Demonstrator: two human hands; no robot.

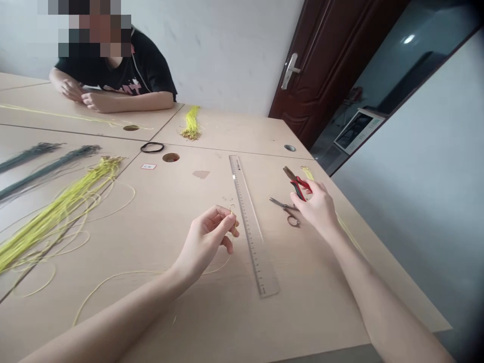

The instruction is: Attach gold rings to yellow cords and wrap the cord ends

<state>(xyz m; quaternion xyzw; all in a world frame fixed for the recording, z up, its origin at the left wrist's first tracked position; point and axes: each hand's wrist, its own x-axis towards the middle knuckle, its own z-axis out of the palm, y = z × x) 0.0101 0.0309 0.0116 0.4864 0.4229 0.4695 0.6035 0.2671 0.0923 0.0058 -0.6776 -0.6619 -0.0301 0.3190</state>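
Note:
My left hand [207, 234] is closed in a pinch on a thin yellow cord [124, 274], with a small gold-coloured loop [232, 206] poking up above the fingertips. The cord trails from beneath the hand across the table to the left. On the right, my right hand [317, 209] has its thumb and fingers around the red and black handles of a pair of pliers [297, 184], jaws pointing away from me. Just left of that hand lie small scissors [286, 207], their handles partly covered by it. A clear ruler [245, 217] lies between my hands.
A bundle of yellow cords [71, 206] and dark green cords [49, 174] spread at left. Another yellow bundle [192, 123] lies farther back, near a black ring [152, 147] and a table hole [171, 157]. A person [124, 75] leans on the far table side.

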